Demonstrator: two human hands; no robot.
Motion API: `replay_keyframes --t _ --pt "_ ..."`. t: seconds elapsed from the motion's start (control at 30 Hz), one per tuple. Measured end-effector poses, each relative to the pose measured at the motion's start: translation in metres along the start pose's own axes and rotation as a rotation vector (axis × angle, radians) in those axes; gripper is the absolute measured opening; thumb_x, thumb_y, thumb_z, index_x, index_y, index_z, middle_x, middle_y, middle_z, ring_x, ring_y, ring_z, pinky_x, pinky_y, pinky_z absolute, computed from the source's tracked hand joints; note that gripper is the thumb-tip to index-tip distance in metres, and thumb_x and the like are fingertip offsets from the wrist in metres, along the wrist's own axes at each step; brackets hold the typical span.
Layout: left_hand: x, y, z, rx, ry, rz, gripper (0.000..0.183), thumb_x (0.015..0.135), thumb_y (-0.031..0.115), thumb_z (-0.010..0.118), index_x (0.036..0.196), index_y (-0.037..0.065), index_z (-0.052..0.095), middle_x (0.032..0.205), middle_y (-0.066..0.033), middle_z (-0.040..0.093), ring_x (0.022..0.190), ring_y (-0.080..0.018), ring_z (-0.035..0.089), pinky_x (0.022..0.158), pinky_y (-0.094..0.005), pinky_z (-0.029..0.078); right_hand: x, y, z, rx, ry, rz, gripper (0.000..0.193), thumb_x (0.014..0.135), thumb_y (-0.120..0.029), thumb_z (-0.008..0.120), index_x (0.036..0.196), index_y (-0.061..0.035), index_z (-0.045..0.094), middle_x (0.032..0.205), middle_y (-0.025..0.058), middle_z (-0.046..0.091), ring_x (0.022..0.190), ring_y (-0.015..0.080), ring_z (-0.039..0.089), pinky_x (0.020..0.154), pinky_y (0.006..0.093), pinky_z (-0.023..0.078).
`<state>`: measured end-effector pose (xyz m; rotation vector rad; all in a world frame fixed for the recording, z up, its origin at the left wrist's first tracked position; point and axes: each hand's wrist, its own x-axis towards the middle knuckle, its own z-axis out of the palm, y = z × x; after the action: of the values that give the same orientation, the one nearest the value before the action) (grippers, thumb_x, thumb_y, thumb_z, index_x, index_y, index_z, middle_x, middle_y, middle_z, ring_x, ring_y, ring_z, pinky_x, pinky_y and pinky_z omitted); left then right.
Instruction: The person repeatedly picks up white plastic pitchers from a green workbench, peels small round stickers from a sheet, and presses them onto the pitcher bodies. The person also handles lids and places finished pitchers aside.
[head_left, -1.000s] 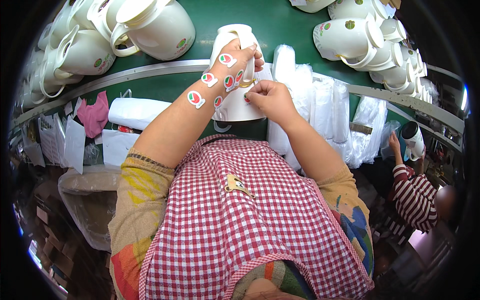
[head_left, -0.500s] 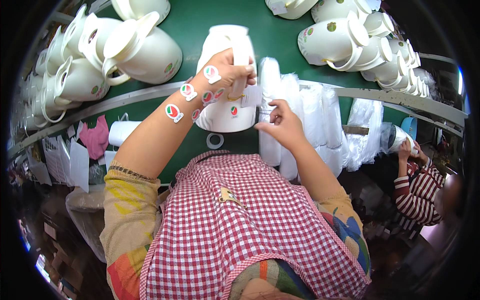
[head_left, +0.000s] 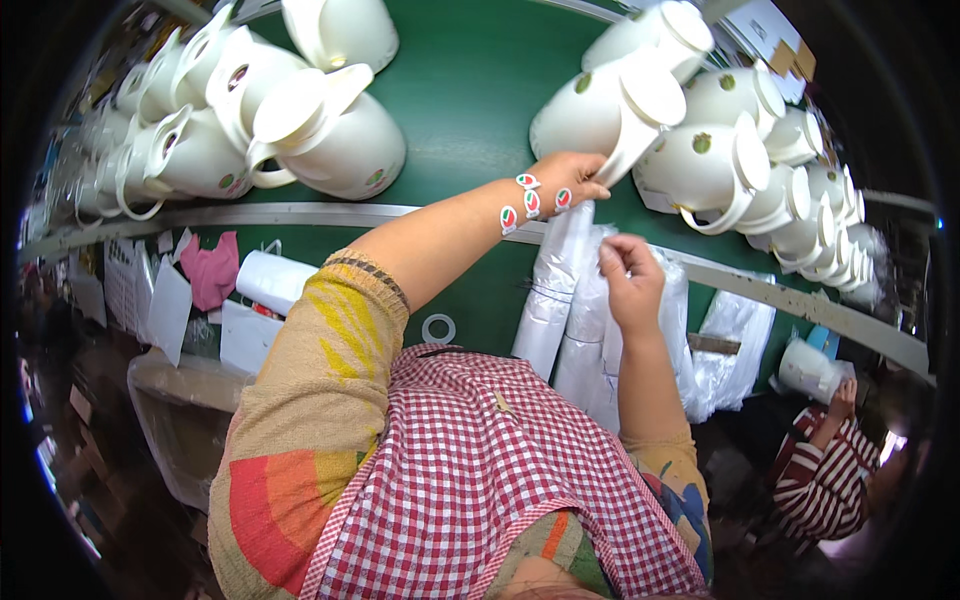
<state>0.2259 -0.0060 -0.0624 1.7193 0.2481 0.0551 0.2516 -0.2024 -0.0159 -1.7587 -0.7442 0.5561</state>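
My left hand [head_left: 578, 180] grips the handle of a white lidded jug [head_left: 580, 120], which stands at the near end of the right-hand group on the green table [head_left: 470, 110]. Several small red and green stickers [head_left: 532, 203] cling to the back of that hand and wrist. My right hand [head_left: 634, 285] is raised just nearer to me, above rolls of clear plastic bags [head_left: 562, 290]. Its fingers are curled in with the thumb close to them; whether anything is pinched there is too small to see.
More white jugs [head_left: 700, 165] crowd the right side, and another group of jugs [head_left: 340, 140] fills the left. A metal rail [head_left: 800, 295] crosses the table. A pink cloth [head_left: 210, 270], a white roll [head_left: 275, 280] and a tape ring [head_left: 438, 328] lie nearer. A co-worker's hand [head_left: 842, 400] is at far right.
The jug has gone from the middle in front of me to the right-hand group, my left hand still on its handle. My right hand has moved right and its fingers have curled in.
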Motion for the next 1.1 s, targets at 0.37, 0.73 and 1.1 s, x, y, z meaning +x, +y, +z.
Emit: replay_keyframes --t 0.37,0.73,1.1 --pt "-0.281 -0.010 -0.183 0.062 1.174 -0.007 0.016 0.087 0.008 0.058 0.102 0.001 0.061 0.088 -0.0053 0.062 0.082 -0.0106 0.057 0.075 -0.0238 0.047 0.125 -0.153 0.224 -0.649 -0.265 -0.987 0.065 0.067 -0.051 0.071 0.116 -0.0107 0.058 0.125 0.0155 0.051 0.114 0.0308 0.050 0.089 0.0419 0.042" --pt "-0.255 -0.040 -0.182 -0.442 0.608 0.034 0.026 0.084 0.016 0.065 0.104 0.000 0.060 0.088 -0.0029 0.062 0.080 -0.0096 0.055 0.071 -0.0248 0.046 0.151 -0.149 0.263 -0.839 -0.571 -0.974 0.072 0.061 -0.041 0.066 0.129 -0.0223 0.051 0.125 0.0212 0.044 0.115 0.0379 0.044 0.097 0.0436 0.040" --pt "-0.251 -0.052 -0.160 -0.328 0.641 0.114 0.032 0.084 0.019 0.063 0.108 -0.002 0.059 0.091 -0.0076 0.064 0.080 -0.0122 0.058 0.073 -0.0274 0.047 0.151 -0.163 0.260 -0.991 -0.805 -1.145 0.067 0.066 -0.039 0.063 0.130 -0.0255 0.050 0.120 0.0175 0.048 0.105 0.0357 0.048 0.095 0.0419 0.041"
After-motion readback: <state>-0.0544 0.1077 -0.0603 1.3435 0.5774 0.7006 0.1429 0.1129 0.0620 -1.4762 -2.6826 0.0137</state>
